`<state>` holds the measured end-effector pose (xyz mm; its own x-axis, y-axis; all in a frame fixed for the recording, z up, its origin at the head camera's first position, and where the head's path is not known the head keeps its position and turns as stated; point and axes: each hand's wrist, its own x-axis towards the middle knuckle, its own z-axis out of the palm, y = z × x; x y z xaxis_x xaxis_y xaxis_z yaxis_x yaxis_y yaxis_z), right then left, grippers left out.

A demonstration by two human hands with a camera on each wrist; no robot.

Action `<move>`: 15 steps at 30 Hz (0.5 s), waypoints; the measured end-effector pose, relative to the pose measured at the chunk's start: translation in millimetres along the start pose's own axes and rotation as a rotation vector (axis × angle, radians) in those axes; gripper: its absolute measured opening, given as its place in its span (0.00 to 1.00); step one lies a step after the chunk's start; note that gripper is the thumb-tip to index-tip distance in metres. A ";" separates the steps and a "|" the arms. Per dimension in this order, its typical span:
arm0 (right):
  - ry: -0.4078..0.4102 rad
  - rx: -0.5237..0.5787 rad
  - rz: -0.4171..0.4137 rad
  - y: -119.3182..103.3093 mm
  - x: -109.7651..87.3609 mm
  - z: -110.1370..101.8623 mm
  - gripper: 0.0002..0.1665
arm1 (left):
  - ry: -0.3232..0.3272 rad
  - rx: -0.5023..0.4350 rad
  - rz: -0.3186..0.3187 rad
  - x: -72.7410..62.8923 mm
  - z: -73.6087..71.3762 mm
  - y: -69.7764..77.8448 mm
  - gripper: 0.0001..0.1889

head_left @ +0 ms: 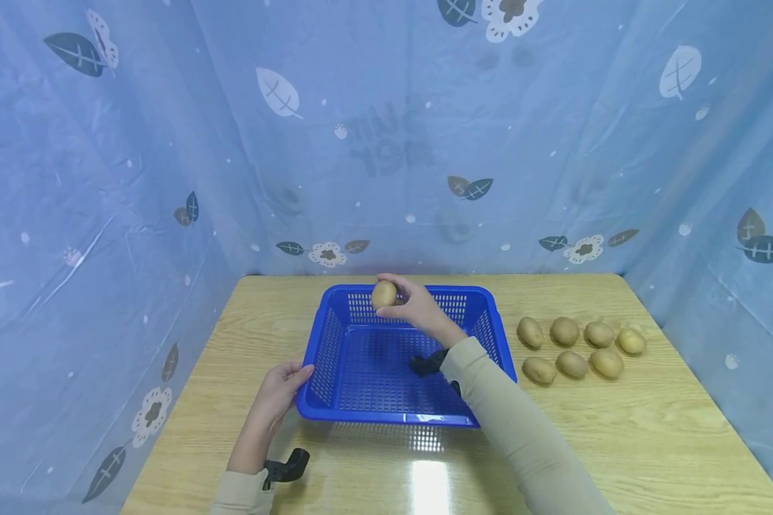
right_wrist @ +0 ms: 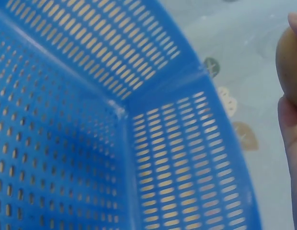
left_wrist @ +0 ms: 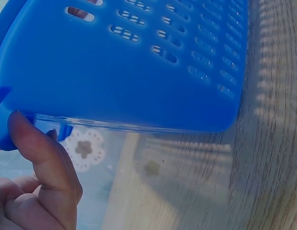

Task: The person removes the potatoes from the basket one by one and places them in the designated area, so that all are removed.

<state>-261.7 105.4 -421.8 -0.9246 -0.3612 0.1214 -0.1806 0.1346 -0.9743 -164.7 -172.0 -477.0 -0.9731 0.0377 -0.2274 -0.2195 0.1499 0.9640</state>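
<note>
A blue plastic basket (head_left: 386,415) with slotted walls stands on the wooden table, its inside bare apart from shadow. My right hand (head_left: 415,306) holds a potato (head_left: 383,295) between thumb and fingers above the far part of the basket. In the right wrist view that potato (right_wrist: 290,67) shows only partly at the right edge. My left hand (head_left: 282,390) grips the basket's left rim near the front corner. The left wrist view shows the left hand's thumb and fingers (left_wrist: 48,163) at the rim, beside the basket's outer wall (left_wrist: 115,81).
Several potatoes (head_left: 565,331) lie in two rough rows on the table (head_left: 670,429), right of the basket. A blue patterned curtain (head_left: 386,143) surrounds the table at the back and both sides. Dark wrist-camera mounts (head_left: 288,466) sit on both wrists.
</note>
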 end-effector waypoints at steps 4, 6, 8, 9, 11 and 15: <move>0.002 0.008 -0.047 -22.8 -12.0 -3.4 0.40 | -0.001 0.008 0.004 0.6 0.3 0.0 0.19; 0.002 0.004 -0.075 -32.6 -18.6 -4.9 0.40 | 0.000 0.013 0.005 1.2 0.4 0.0 0.19; 0.004 0.009 -0.098 -37.6 -23.5 -6.6 0.40 | 0.002 0.018 0.007 1.6 0.2 -0.2 0.19; 0.004 0.012 -0.114 -39.4 -25.8 -7.9 0.40 | 0.002 0.017 0.006 1.7 0.2 -0.2 0.19; 0.011 0.016 -0.125 -38.6 -28.5 -11.3 0.40 | 0.004 0.019 0.005 1.7 0.0 -0.4 0.19; 0.025 0.027 -0.146 -32.2 -31.7 -21.3 0.41 | 0.007 0.021 -0.002 1.6 0.1 -1.0 0.19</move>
<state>-233.7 132.2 -390.3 -0.8974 -0.3516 0.2666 -0.3051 0.0578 -0.9506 -166.1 -172.1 -478.3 -0.9732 0.0310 -0.2279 -0.2195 0.1711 0.9605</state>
